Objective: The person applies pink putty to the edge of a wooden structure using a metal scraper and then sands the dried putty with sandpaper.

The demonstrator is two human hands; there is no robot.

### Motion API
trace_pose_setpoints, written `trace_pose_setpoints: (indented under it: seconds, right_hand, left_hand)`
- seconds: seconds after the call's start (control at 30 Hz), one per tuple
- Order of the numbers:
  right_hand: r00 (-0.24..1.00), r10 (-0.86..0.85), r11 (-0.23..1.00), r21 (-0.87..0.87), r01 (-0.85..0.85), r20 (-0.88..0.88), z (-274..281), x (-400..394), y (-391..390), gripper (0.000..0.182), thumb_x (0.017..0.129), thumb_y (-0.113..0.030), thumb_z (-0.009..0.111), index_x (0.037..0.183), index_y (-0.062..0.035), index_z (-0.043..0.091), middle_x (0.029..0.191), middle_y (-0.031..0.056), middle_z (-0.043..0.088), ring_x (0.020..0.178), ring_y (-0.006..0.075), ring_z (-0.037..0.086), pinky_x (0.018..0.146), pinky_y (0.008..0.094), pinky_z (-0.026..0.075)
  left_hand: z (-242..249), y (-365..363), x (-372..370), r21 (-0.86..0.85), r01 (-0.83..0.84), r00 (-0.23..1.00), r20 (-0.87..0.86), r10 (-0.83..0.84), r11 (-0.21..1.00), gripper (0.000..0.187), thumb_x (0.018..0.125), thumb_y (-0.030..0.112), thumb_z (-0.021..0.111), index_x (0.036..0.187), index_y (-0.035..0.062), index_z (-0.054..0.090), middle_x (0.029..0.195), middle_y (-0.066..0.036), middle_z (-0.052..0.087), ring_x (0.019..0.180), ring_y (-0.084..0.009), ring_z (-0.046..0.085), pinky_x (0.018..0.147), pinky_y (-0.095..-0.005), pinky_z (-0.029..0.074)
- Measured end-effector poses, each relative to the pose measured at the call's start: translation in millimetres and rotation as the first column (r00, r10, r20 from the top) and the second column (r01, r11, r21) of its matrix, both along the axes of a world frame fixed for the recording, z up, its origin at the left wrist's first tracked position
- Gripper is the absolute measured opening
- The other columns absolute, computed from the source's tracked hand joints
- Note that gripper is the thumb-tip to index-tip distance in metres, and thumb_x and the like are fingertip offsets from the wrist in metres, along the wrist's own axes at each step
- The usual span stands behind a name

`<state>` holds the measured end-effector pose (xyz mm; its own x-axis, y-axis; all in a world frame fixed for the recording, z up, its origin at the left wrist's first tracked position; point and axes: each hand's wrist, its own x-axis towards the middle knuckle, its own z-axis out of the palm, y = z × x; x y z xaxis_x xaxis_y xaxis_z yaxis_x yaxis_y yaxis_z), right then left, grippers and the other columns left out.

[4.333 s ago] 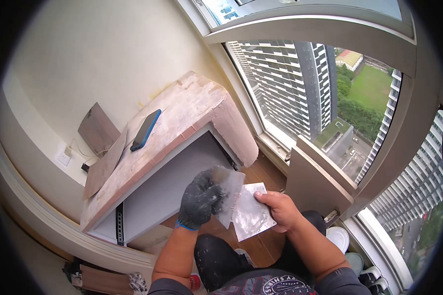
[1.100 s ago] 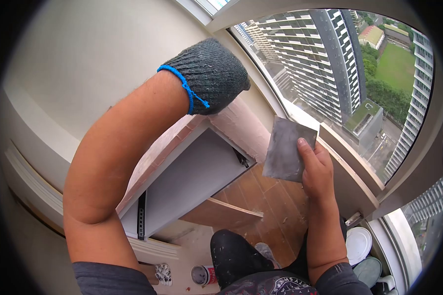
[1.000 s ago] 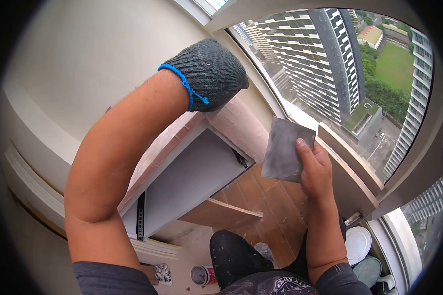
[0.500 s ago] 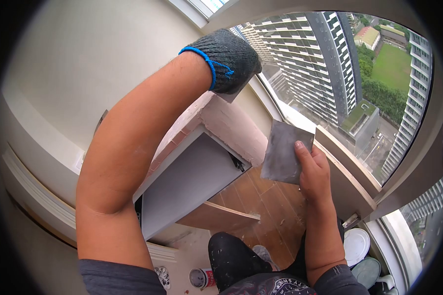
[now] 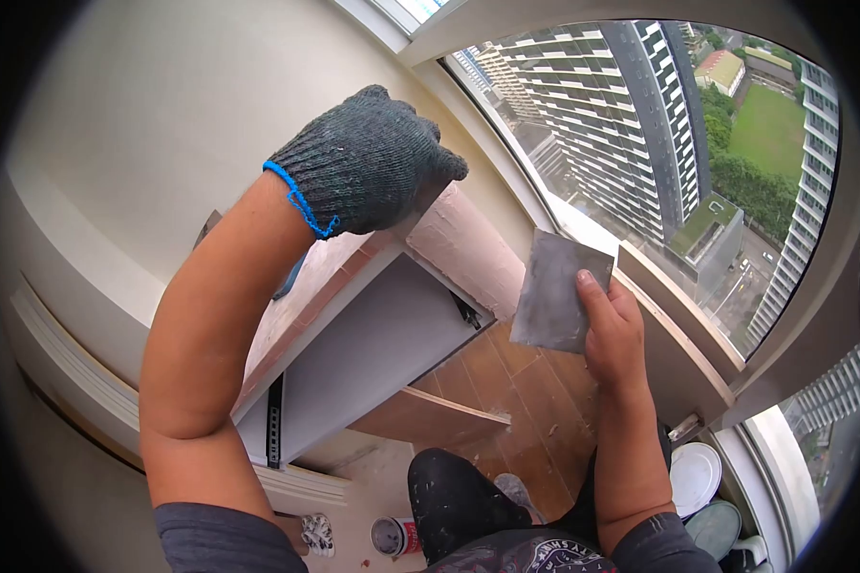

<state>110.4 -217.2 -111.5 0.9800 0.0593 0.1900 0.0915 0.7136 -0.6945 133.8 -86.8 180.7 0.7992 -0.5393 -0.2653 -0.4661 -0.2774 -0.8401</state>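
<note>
My left hand [image 5: 368,162], in a dark grey knit glove with a blue cuff, is closed above the corner of a cabinet top coated in pink filler [image 5: 463,250]. A grey edge of a flat scraper shows under its fingers; the rest is hidden by the glove. My bare right hand [image 5: 610,329] grips a square grey metal plate [image 5: 562,291], smeared on its face, with the thumb on top. That plate is held apart from the cabinet, to the right of the pink surface. Under my left forearm, a blue object [image 5: 289,279] is mostly hidden.
Below the pink top is a grey cabinet interior [image 5: 373,353] with black drawer runners [image 5: 274,420]. A curved panel [image 5: 435,420] stands over the wood-look floor [image 5: 526,392]. A paint can [image 5: 389,537] and bucket lids [image 5: 694,477] are low down. A large window [image 5: 621,134] lies right.
My left hand has moved left and down from near the window, its back now turned more toward me. The right hand and its plate have barely moved.
</note>
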Motion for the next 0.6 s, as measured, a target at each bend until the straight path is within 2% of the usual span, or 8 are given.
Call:
trace_pose_setpoints:
  seconds: [0.03, 0.1, 0.2, 0.4, 0.53, 0.6]
  right_hand:
    - [1.0, 0.015, 1.0, -0.023, -0.015, 0.004, -2, 1, -2, 0.028, 0.105, -0.022, 0.052, 0.106, 0.0022, 0.065, 0.086, -0.0017, 0.063, 0.074, 0.0053, 0.052, 0.067, 0.0239, 0.042]
    - [0.999, 0.047, 0.997, -0.069, -0.046, 0.01, -5, 3, -5, 0.03, 0.105, -0.021, 0.051, 0.119, 0.0035, 0.062, 0.102, 0.0063, 0.07, 0.087, 0.0111, 0.066, 0.081, 0.0258, 0.052]
    - [1.0, -0.008, 1.0, 0.027, 0.009, -0.017, 3, 0, 2, 0.029, 0.105, -0.024, 0.053, 0.101, 0.0015, 0.066, 0.079, -0.0048, 0.06, 0.068, 0.003, 0.046, 0.061, 0.0229, 0.038]
    - [1.0, -0.005, 0.999, -0.042, 0.006, 0.022, -12, 7, 2, 0.03, 0.105, -0.024, 0.053, 0.102, 0.0021, 0.067, 0.083, -0.0024, 0.064, 0.072, 0.004, 0.051, 0.065, 0.0231, 0.043]
    - [1.0, -0.011, 1.0, -0.012, 0.011, 0.005, -7, 6, 3, 0.03, 0.105, -0.025, 0.053, 0.103, 0.0022, 0.067, 0.082, -0.0024, 0.064, 0.072, 0.0044, 0.051, 0.064, 0.0238, 0.043]
    - [1.0, -0.011, 1.0, -0.005, 0.011, -0.003, -5, 6, 2, 0.03, 0.105, -0.025, 0.053, 0.102, 0.0021, 0.067, 0.082, -0.0024, 0.063, 0.072, 0.0046, 0.051, 0.065, 0.0241, 0.043]
  left_hand:
    - [1, -5, 1, 0.023, -0.03, 1.0, -0.001, 0.03, 0.999, 0.022, 0.092, 0.018, 0.063, 0.111, 0.017, 0.075, 0.094, -0.012, 0.072, 0.093, -0.0284, 0.072, 0.085, -0.0427, 0.056]
    - [0, -14, 3, 0.034, -0.03, 1.0, 0.002, 0.03, 0.999, 0.022, 0.093, 0.018, 0.062, 0.111, 0.0167, 0.075, 0.095, -0.012, 0.073, 0.091, -0.0293, 0.073, 0.084, -0.0428, 0.057]
    - [-7, -18, 15, 0.0, -0.002, 1.0, 0.013, 0.002, 1.0, 0.024, 0.089, 0.018, 0.065, 0.111, 0.0185, 0.075, 0.09, -0.011, 0.071, 0.086, -0.0287, 0.071, 0.083, -0.0421, 0.055]
    - [-18, -29, 47, 0.069, 0.031, 1.0, -0.001, -0.031, 0.997, 0.021, 0.084, 0.016, 0.066, 0.104, 0.0163, 0.074, 0.09, -0.012, 0.073, 0.083, -0.0293, 0.073, 0.076, -0.043, 0.058]
    - [-18, -36, 63, 0.061, 0.082, 0.996, 0.035, -0.084, 0.995, 0.021, 0.081, 0.014, 0.067, 0.101, 0.0145, 0.073, 0.089, -0.013, 0.073, 0.08, -0.0299, 0.073, 0.074, -0.0433, 0.059]
    - [-15, -39, 58, 0.019, 0.043, 0.997, 0.065, -0.044, 0.999, 0.026, 0.082, 0.014, 0.067, 0.107, 0.0157, 0.073, 0.09, -0.012, 0.073, 0.082, -0.0295, 0.073, 0.073, -0.0431, 0.06]
